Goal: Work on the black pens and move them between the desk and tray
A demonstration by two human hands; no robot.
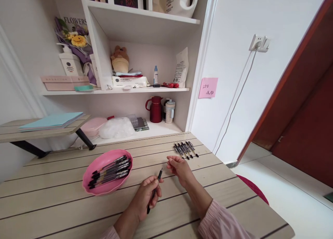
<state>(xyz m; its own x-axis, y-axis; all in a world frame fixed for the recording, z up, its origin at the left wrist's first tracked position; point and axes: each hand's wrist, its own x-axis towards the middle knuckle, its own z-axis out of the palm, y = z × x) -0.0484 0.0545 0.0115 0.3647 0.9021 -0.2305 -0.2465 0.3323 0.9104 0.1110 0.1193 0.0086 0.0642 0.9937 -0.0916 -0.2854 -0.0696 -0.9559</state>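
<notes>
My left hand [146,197] is closed round a black pen [154,191], which points up and away over the wooden table [57,200]. Just right of the pen's tip, my right hand [179,167] hovers with its fingers loosely curled and nothing visible in them. A pink bowl [108,171] left of my hands holds several black pens. Several more black pens [186,149] lie side by side in a row near the table's far right edge, beyond my right hand.
A white shelf unit stands behind the table with a red jug [155,109], a cup, a plastic bag and bottles. A low side shelf with a blue folder [52,121] juts in at left. A pink sticky note [208,88] hangs on the wall. A red door stands at right.
</notes>
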